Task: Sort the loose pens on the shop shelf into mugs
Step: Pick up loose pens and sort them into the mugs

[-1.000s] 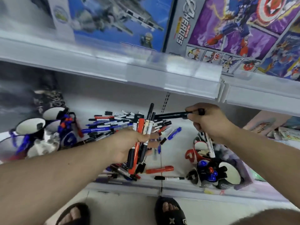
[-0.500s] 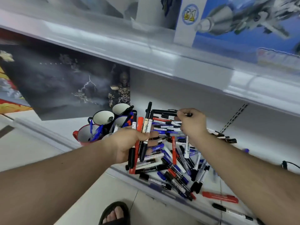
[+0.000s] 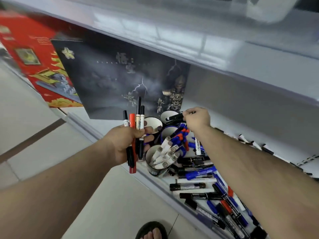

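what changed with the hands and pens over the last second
The right hand carried its black marker from above the loose pile leftward to the mugs and now holds it at the rim of the far mug. The view swung left too. The left hand still grips the same bundle of pens upright; the loose pens stay scattered on the shelf.

Shop: shelf (image 3: 259, 94) w/ boxed toys (image 3: 110, 75).

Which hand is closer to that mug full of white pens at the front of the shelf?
Left. The left hand, gripping a bundle of pens, is right beside the mug of white pens. The right hand is farther back, over the rear mug.
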A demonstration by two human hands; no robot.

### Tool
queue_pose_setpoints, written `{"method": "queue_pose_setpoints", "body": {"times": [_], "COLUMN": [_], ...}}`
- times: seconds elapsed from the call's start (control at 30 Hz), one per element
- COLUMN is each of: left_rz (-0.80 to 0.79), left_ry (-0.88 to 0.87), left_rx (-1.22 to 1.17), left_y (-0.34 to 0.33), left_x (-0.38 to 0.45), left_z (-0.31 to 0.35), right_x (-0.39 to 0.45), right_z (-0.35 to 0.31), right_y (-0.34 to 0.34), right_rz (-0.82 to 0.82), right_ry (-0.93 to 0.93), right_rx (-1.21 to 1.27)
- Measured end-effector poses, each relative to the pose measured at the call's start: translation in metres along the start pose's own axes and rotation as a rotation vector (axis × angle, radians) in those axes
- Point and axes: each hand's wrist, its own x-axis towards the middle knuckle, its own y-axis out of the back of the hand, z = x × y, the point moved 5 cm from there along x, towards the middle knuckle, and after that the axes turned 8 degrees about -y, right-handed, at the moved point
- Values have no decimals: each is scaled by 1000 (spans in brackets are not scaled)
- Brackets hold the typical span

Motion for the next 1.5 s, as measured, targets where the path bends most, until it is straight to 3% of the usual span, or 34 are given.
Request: {"method": "queue_pose_setpoints", "body": {"times": [0.23, 0.33, 0.5, 0.7, 0.87, 1.03, 1.13, 1.3, 1.5], "left_rz": [1, -29, -151, -148, -173, -213, -251, -378, -616], "left_ry": [27, 35, 91, 53, 95, 52, 45, 106, 187], "left_rx": [11, 11, 91, 79, 165, 148, 143, 183, 238], "left_y": [16, 12, -11, -14, -19, -32, -44, -83, -158], "left_x": [5, 5, -9, -20, -30, -37, -40, -59, -83], "left_z": [-1, -3, -6, 13, 3, 8, 8, -10, -45], "right_x": [-5, -22, -75, -119, -146, -155, -164, -175, -188], "right_z": [6, 10, 12, 8, 9, 17, 19, 22, 32], "right_y": [-14, 1, 34, 76, 95, 111, 121, 155, 250], "right_rz": [-64, -86, -353, -421, -427, -318, -290, -295, -105], "right_ry": [-141, -263, -484, -499, -395, -166, -98, -56, 3], "right_rx": [-86, 147, 711, 908, 803, 554, 530, 516, 437]}}
